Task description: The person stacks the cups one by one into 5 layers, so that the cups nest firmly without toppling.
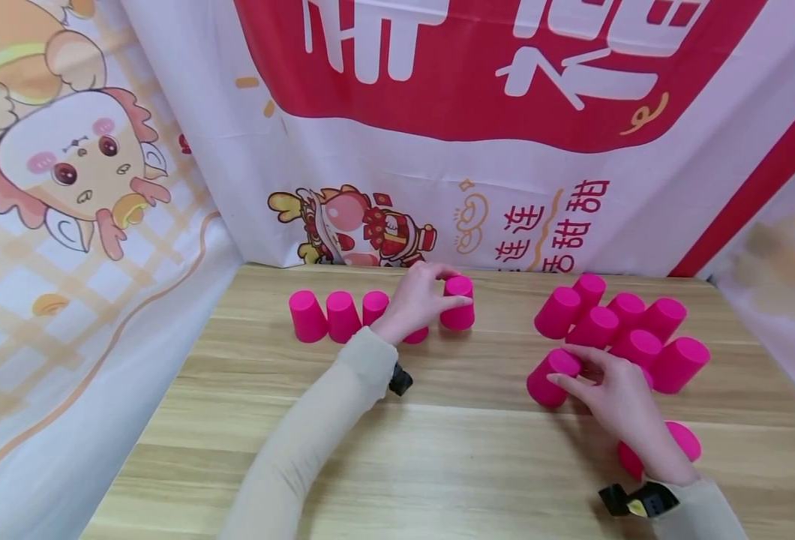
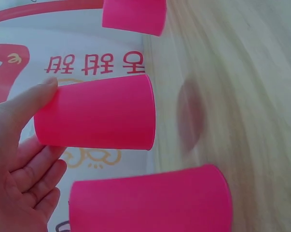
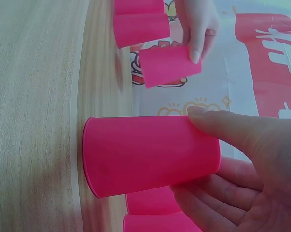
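My left hand [image 1: 421,296] pinches an upside-down pink cup [image 1: 457,304] near its closed end, at the right end of a row of similar cups [image 1: 308,316]. In the left wrist view this cup [image 2: 97,113] hangs above the wooden table, its shadow falling apart from its rim. My right hand [image 1: 616,390] grips another upside-down pink cup [image 1: 551,379] between thumb and fingers, just left of the cup cluster. The right wrist view shows that cup [image 3: 150,154] side-on; whether its rim touches the table I cannot tell. My left hand partly hides the row.
Several upside-down pink cups [image 1: 681,365] stand clustered at the right. One more pink cup [image 1: 682,441] sits nearer me, partly behind my right wrist. The wooden table [image 1: 438,465] ends at a printed cloth [image 1: 397,150] at the back; another cloth [image 1: 188,300] hangs at the left.
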A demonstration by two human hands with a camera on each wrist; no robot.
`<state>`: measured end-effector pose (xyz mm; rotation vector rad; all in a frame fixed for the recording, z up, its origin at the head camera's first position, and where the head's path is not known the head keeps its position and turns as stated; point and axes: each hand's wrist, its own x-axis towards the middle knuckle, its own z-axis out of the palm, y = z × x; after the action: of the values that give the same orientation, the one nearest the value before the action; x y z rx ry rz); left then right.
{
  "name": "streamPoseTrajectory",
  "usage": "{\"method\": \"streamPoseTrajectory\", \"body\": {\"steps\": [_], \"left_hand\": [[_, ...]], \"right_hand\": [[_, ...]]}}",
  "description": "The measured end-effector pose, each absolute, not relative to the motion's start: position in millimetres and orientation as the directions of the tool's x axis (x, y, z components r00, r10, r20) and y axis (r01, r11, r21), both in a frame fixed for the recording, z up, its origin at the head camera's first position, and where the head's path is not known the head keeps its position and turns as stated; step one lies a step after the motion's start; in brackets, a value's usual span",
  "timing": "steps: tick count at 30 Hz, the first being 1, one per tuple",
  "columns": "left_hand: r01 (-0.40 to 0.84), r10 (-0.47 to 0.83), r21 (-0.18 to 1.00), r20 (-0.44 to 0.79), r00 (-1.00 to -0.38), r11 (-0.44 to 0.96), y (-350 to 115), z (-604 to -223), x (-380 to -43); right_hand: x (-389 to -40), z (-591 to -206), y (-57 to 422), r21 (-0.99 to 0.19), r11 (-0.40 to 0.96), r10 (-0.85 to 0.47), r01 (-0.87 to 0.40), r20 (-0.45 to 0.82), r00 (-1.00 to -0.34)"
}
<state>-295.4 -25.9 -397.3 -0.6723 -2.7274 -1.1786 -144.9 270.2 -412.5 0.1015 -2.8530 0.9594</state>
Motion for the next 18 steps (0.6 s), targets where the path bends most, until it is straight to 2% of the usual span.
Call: {"method": "streamPoseTrajectory", "body": {"steps": [18], "left_hand": [[0.441,0.39,0.583,0.219,-0.894,0.682,-35.8,-411.1,-292.3]], "right_hand": [[-143.9,-411.9,269.6,-0.613,0.784,-0.015,-0.098,0.139,-0.99]]}}
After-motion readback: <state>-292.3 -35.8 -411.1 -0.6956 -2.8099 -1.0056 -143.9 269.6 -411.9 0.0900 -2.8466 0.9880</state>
